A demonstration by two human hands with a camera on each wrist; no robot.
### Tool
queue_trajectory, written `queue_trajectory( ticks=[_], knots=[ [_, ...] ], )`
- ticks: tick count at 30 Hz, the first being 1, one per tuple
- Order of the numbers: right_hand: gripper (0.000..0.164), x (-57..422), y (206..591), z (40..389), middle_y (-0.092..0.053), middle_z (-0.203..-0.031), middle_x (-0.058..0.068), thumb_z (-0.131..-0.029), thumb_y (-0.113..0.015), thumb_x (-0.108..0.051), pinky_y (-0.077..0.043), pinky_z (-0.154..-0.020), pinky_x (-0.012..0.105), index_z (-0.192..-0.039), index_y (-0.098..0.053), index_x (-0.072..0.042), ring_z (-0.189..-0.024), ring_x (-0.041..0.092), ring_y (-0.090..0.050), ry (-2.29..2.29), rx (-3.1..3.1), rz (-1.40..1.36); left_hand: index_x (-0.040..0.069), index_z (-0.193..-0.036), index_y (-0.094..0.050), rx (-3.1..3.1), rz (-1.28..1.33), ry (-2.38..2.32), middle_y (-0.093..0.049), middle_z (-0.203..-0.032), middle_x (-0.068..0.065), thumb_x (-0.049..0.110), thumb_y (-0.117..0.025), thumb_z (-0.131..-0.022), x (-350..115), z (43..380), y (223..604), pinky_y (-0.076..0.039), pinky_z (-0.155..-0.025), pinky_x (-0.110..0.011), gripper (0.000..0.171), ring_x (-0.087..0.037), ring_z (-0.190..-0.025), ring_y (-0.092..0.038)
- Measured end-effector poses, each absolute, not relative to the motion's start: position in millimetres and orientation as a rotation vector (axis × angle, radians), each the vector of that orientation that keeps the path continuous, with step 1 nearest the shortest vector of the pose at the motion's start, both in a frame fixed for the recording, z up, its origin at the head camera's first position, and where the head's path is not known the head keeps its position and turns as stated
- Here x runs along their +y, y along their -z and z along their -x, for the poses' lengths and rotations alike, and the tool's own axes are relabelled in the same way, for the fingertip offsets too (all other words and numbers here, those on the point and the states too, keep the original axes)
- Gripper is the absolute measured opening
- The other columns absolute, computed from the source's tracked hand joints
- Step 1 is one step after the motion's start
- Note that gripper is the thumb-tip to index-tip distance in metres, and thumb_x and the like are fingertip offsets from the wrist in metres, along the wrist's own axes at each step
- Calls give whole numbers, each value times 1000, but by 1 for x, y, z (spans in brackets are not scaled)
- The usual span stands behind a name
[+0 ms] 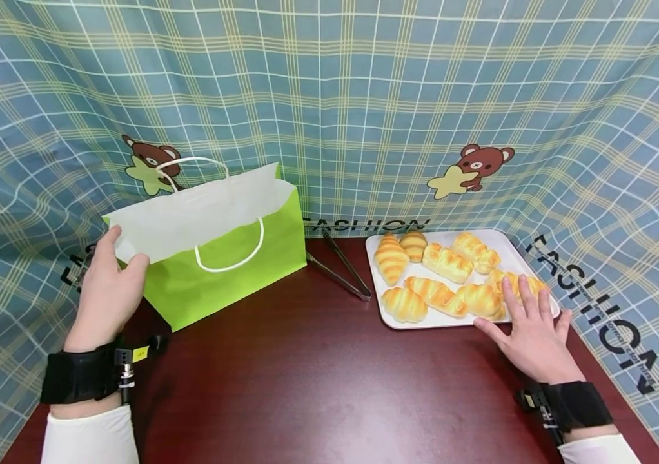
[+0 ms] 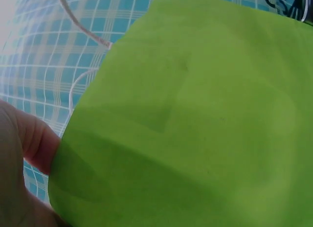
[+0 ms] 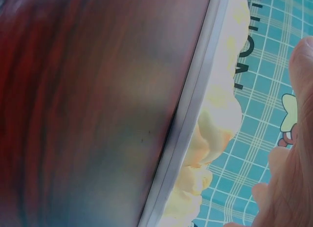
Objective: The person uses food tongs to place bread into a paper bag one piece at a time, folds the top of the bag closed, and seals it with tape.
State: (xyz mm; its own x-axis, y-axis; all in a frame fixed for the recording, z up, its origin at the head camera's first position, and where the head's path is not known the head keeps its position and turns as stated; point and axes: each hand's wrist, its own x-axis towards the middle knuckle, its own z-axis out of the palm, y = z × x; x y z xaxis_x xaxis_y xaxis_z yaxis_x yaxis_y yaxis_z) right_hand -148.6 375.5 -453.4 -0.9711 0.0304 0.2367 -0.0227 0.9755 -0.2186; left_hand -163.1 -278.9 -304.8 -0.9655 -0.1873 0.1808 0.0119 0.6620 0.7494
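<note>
At the left stands a green paper bag (image 1: 231, 277) with a white inside and white cord handles, its mouth open. My left hand (image 1: 106, 293) holds its left end at the rim, thumb and forefinger apart at the corners. In the left wrist view the green side panel (image 2: 186, 119) hides a fingertip. On the right, my right hand (image 1: 532, 335) is spread above the near right corner of a white tray (image 1: 422, 325). Its fingers partly cover a long striped bread roll (image 1: 494, 278). Whether they touch the bread cannot be told.
Several other bread rolls, among them a croissant-shaped one (image 1: 391, 258), lie on the tray. Metal tongs (image 1: 344, 270) with dark handles lie between bag and tray. A plaid curtain (image 1: 329, 116) surrounds the dark red table (image 1: 329, 386) at the back and sides.
</note>
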Motion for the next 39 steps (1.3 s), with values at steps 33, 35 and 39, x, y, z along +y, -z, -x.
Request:
queue_trajectory(
  ticks=[33, 35, 39],
  knots=[
    [117, 201, 393, 249, -23, -153, 21, -73, -50, -80, -26, -110, 50, -151, -11, -3, -139, 38, -24, -194, -2831, -582, 18, -151, 14, -2586, -184, 1223, 11, -158, -6, 33, -34, -96, -275, 161, 303, -8, -109, -62, 74, -31, -144, 7],
    [115, 182, 404, 263, -31, -148, 24, -75, -52, -77, -26, -110, 48, -150, -13, 2, -137, 39, -28, -106, -2878, -622, 17, -151, 13, -2589, -171, 1214, 11, -158, -8, 32, -34, -96, -274, 161, 304, -8, -109, -62, 74, -32, -143, 8],
    [107, 153, 418, 285, -48, -135, 25, -80, -58, -67, -30, -108, 46, -150, -15, 2, -129, 39, -39, 15, -2982, -627, 15, -151, 12, -2592, -155, 1195, 11, -158, -9, 30, -34, -96, -274, 160, 306, -8, -108, -63, 74, -32, -144, 8]
  ],
)
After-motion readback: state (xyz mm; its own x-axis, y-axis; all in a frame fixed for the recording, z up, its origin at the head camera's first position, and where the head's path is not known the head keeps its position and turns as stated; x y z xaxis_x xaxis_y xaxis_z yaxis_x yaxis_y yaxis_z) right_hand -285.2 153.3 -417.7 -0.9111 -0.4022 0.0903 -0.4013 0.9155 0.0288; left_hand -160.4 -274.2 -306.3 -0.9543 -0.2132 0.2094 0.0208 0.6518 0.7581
